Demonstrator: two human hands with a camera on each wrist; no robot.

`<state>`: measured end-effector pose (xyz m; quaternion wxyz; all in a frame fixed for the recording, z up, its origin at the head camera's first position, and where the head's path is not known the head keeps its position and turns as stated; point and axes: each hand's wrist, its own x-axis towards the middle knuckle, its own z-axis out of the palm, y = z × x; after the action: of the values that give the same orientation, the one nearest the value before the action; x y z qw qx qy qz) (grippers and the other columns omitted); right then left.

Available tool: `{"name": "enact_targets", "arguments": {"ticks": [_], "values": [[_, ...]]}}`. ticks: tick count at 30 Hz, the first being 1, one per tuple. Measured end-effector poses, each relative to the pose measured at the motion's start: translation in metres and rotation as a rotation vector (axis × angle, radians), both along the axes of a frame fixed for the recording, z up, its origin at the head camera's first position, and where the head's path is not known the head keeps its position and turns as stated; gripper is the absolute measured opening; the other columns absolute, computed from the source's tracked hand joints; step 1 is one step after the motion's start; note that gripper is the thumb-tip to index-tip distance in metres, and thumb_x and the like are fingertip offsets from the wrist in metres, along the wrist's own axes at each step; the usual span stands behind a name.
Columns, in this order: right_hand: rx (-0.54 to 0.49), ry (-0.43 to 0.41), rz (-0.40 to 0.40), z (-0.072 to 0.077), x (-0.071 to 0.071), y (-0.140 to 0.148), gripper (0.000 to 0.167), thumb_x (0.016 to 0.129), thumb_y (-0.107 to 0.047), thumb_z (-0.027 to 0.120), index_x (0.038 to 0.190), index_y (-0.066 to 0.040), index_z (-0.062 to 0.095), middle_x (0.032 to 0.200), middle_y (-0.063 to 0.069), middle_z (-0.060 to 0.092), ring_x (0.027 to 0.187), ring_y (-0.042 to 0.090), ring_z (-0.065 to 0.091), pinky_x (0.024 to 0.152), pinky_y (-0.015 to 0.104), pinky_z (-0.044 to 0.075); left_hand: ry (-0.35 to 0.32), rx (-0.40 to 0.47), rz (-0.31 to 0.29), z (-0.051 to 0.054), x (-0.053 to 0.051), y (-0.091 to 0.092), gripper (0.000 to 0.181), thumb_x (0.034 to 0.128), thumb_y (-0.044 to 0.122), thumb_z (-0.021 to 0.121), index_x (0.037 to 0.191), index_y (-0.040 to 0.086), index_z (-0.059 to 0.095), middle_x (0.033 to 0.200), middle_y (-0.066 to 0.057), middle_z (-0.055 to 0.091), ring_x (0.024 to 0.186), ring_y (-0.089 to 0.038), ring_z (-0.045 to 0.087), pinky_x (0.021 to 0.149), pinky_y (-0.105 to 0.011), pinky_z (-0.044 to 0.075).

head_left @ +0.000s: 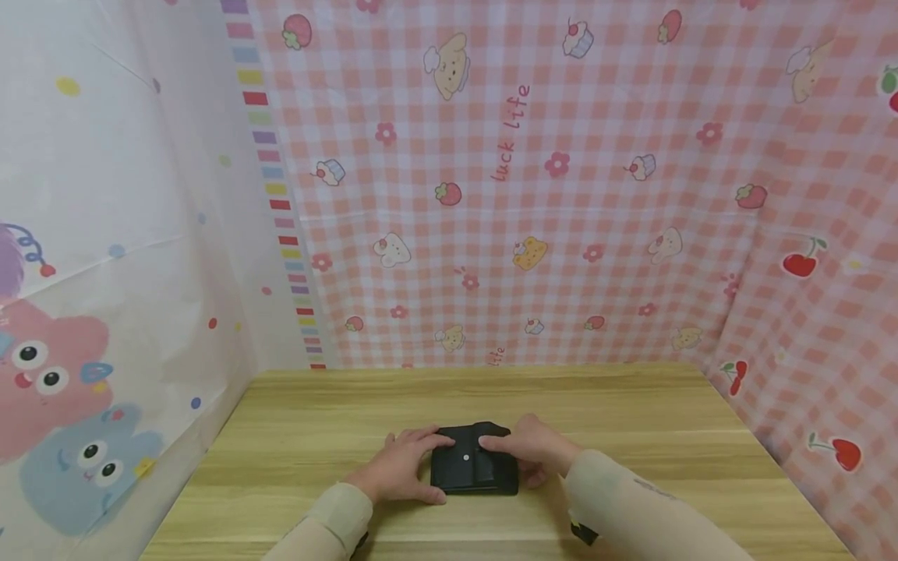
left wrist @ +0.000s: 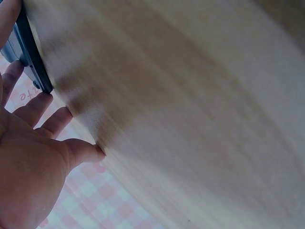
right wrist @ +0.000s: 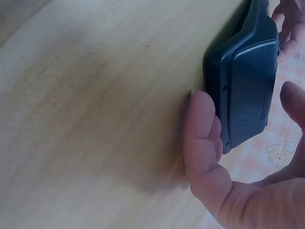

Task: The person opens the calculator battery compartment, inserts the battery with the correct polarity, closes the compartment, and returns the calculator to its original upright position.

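Note:
A flat black device (head_left: 459, 475) with a raised block along its right part and a small pale dot near its middle lies on the wooden table; its exact kind cannot be told. At its left edge is my left hand (head_left: 400, 467), fingers spread, fingertips touching the edge and thumb by the near corner. My right hand (head_left: 536, 448) is at the right side, thumb over the raised block. In the right wrist view the fingers (right wrist: 202, 124) lie bent along the device's side (right wrist: 248, 90), and the thumb stands apart from it. The left wrist view shows only one end of the device (left wrist: 31, 52).
The wooden table (head_left: 316, 405) extends around the device. Behind it hangs a pink checked cloth (head_left: 491, 234), with a white cartoon-printed cloth (head_left: 126, 273) on the left and more checked cloth (head_left: 828, 312) on the right. Dark straps show under both forearms.

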<state>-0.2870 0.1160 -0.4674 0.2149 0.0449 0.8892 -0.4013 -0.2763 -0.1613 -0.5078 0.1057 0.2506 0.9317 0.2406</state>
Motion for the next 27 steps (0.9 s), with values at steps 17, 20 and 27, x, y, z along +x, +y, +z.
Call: {"name": "enact_targets", "arguments": {"ticks": [17,20,27], "values": [[0.007,-0.058,-0.044,-0.0020,-0.0078,-0.0054,0.097,0.086,-0.056,0.086,0.141,0.006,0.036,0.108,0.021,0.061,0.092,0.035,0.069,0.067,0.050,0.066,0.000,0.002,-0.007,0.0006,-0.0004,0.0005,0.084,0.0806,0.049,0.093,0.154,0.031,0.055,0.171,-0.015,0.040,0.156,-0.048,0.037,0.120,-0.084,0.021],[0.009,-0.060,-0.043,-0.0025,-0.0087,-0.0056,0.099,0.086,-0.057,0.086,0.143,0.006,0.035,0.109,0.021,0.061,0.092,0.035,0.069,0.067,0.050,0.066,0.002,0.000,-0.008,0.0008,-0.0005,0.0006,0.084,0.0804,0.049,0.093,0.153,0.032,0.055,0.171,-0.014,0.040,0.156,-0.047,0.037,0.120,-0.084,0.021],[0.015,-0.060,-0.045,-0.0036,-0.0102,-0.0064,0.100,0.085,-0.054,0.087,0.144,0.006,0.033,0.110,0.022,0.061,0.092,0.036,0.069,0.068,0.051,0.066,-0.006,-0.002,-0.005,-0.0004,-0.0018,-0.0005,0.085,0.0806,0.050,0.093,0.154,0.031,0.055,0.172,-0.013,0.039,0.157,-0.045,0.037,0.121,-0.083,0.020]]}}
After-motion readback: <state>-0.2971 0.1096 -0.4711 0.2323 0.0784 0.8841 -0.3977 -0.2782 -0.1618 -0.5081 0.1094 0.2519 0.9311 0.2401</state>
